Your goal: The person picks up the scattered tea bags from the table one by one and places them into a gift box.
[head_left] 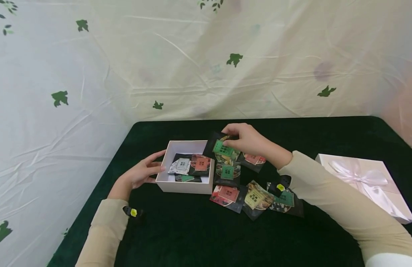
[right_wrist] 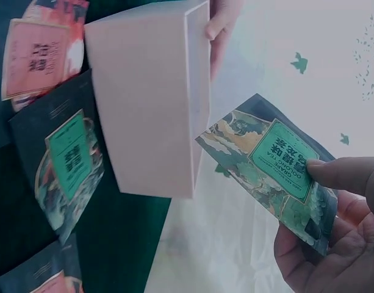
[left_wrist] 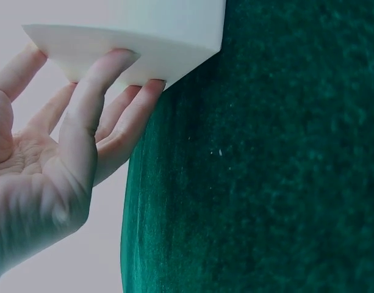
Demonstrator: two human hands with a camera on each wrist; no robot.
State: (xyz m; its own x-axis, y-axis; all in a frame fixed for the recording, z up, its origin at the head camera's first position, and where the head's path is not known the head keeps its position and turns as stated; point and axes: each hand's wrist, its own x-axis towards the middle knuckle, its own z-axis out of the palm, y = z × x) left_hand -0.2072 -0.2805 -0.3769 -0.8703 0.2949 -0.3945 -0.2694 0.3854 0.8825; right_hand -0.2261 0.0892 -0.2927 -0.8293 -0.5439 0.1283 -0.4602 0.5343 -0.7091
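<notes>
My right hand (head_left: 249, 140) pinches a dark tea sachet (right_wrist: 278, 159) with a green label reading "Grape Oolong tea", thumb on its printed face. It is above the right rim of an open pale box (head_left: 187, 188). My left hand (left_wrist: 71, 134) rests its spread fingertips and thumb against the outside of the box's left wall. Inside the box lie a silvery-white sachet (head_left: 182, 165), a red-labelled sachet (head_left: 200, 164), and a green-labelled sachet (head_left: 187, 178) partly hidden beneath them. Another green-labelled sachet (head_left: 227, 173) lies just right of the box.
More sachets lie on the dark green cloth (head_left: 179, 230): one red-labelled (head_left: 227, 194), one yellow-labelled (head_left: 257, 198), one teal-labelled (head_left: 286, 202), and a red-labelled one (head_left: 254, 160) below my right hand. A pale pink lid (head_left: 353, 174) with a ribbon bow lies at the right.
</notes>
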